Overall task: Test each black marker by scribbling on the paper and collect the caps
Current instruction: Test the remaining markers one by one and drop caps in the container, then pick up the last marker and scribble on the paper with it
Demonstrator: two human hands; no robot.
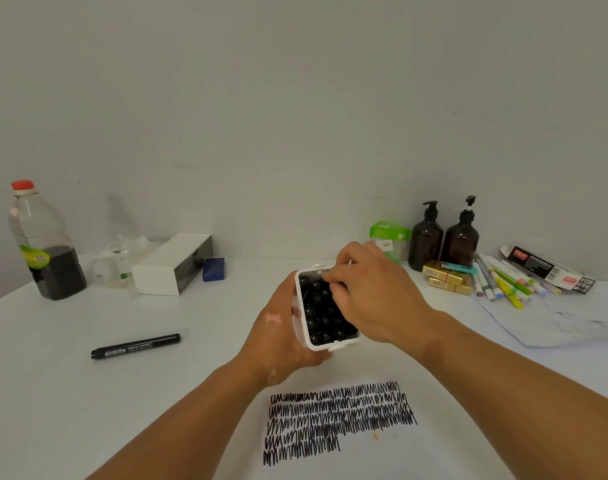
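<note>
A person's left hand (278,337) holds a small white rectangular plastic box (301,327) just above the white surface (88,410). Its grip is closed around the box's left side and underside, and the open top tilts toward the camera. The box is packed with upright black markers (318,318), their round ends showing in rows.

The right hand (371,292) reaches over the far right part of the box, its fingers (333,284) curled down onto the marker ends. I cannot tell whether this grip has hold of one.

One capped black marker with white lettering (135,346) lies on its side to the left, well apart from both hands. In front of the person lies a white sheet of paper (347,455) covered with rows of black zigzag scribbles (337,417).

Along the wall at the left stand a clear plastic bottle with a red cap and dark liquid (44,247), a long white box (167,265) and a small blue box (213,269). At the right are two brown pump bottles (427,240), gold boxes (444,273) and a pile of coloured pens (506,282).
</note>
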